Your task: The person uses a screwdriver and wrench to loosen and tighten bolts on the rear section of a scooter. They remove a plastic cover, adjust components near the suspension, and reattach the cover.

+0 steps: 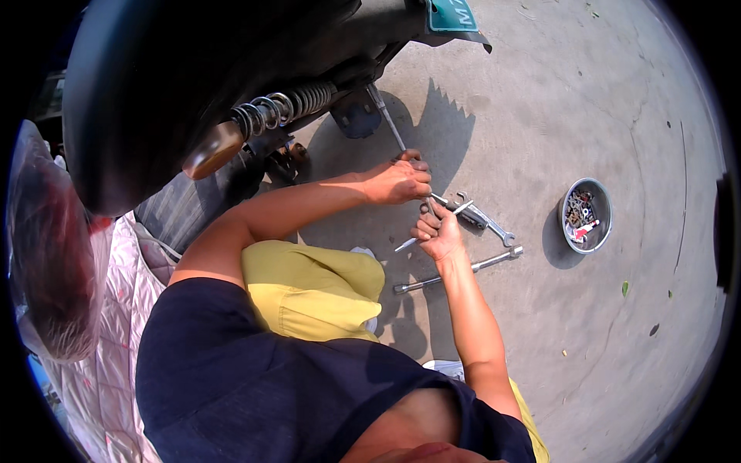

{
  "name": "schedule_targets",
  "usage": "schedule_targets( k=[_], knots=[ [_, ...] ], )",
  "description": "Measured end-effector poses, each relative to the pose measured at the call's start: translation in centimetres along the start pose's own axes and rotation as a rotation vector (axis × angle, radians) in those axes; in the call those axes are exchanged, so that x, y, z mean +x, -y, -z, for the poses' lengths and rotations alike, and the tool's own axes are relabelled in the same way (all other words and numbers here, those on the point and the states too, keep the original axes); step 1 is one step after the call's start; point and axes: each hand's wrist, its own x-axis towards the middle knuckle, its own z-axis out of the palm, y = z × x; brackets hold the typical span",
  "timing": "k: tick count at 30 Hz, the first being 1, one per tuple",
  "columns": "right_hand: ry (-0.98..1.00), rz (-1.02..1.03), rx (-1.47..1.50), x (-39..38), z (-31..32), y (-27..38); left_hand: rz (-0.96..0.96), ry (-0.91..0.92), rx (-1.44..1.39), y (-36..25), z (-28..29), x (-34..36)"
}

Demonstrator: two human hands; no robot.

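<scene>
A long metal T-handle wrench [389,119] slants down from the underside of a scooter's rear end [356,116] toward me. My left hand [397,181] is closed around its shaft. Just below, my right hand [438,231] is closed on the handle end, and a pale crossbar [465,207] sticks out on both sides of the fist. What the wrench's far tip meets is hidden under the bodywork. Close beside my right hand, a silver open-ended wrench [494,224] and a dark-handled tool [472,219] lie on the ground. Beneath my right wrist lies a long double-ended socket bar [459,270].
A metal bowl [566,235] of small hardware and a red-and-white tube stands to the right on concrete. Above my left arm is a coil-spring shock absorber [282,108]. A pink quilted cover [116,309] and a plastic-wrapped bundle [54,255] are at the left.
</scene>
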Motion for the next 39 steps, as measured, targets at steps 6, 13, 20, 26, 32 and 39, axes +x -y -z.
schedule_targets(
  k=[6, 13, 20, 26, 32, 39],
  knots=[
    [0.212, 0.091, -0.086, -1.6, 0.2, -0.1, 0.033, 0.017, -0.014, -0.1, 0.5, -0.1],
    [-0.150, 1.375, -1.734, -2.3, 0.8, -0.5, 0.054, -0.036, 0.012, 1.6, 2.4, -0.3],
    [-0.217, 1.620, -1.880, -0.8, 1.2, -0.9, 0.034, -0.006, 0.009, 1.6, 2.5, -0.3],
    [-0.369, 1.685, -2.182, -1.2, 0.3, -0.3, 0.074, -0.012, -0.018, 1.5, 2.9, -0.3],
    [-0.205, 1.591, -2.004, -0.4, 1.2, 0.0, -0.167, 0.087, -0.241, -4.2, 0.9, 0.3],
    [-0.112, 1.189, -1.404, 0.5, 2.7, -2.7, 0.116, 0.228, -0.281, -7.6, -1.9, 4.1]
  ],
)
